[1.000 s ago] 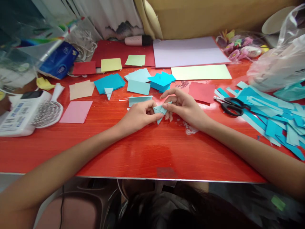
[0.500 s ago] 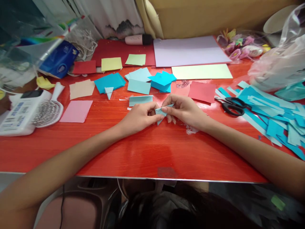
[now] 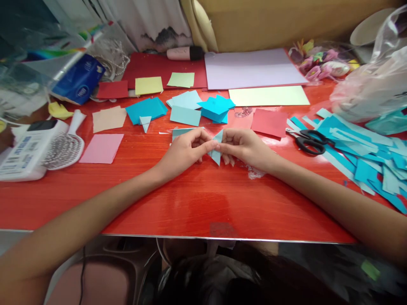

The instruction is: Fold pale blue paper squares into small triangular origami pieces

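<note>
Between my two hands is a small light-blue folded paper (image 3: 216, 157), pointed at its top and bottom. My left hand (image 3: 188, 149) pinches its left side between thumb and fingers. From the right, my right hand (image 3: 243, 147) grips the same paper, thumb tip close to the other thumb. The fingers hide the middle of the folds. Just behind my left hand lies a pale blue paper piece (image 3: 182, 133), partly covered. Farther back are a light-blue rectangle (image 3: 185, 115), bright blue sheets (image 3: 216, 108) and a small folded triangle (image 3: 145, 123) on darker blue squares (image 3: 149, 109).
Black-handled scissors (image 3: 310, 142) lie beside a heap of blue paper strips (image 3: 365, 152) on the right. A red paper square (image 3: 269, 123) is beyond my right hand. At left are a pink square (image 3: 101, 148), a hairbrush (image 3: 65, 146) and a white box (image 3: 30, 150).
The folded paper has turned in my fingers, so its points now stand more upright. My left hand has shifted slightly, bringing both thumbs together over the paper.
</note>
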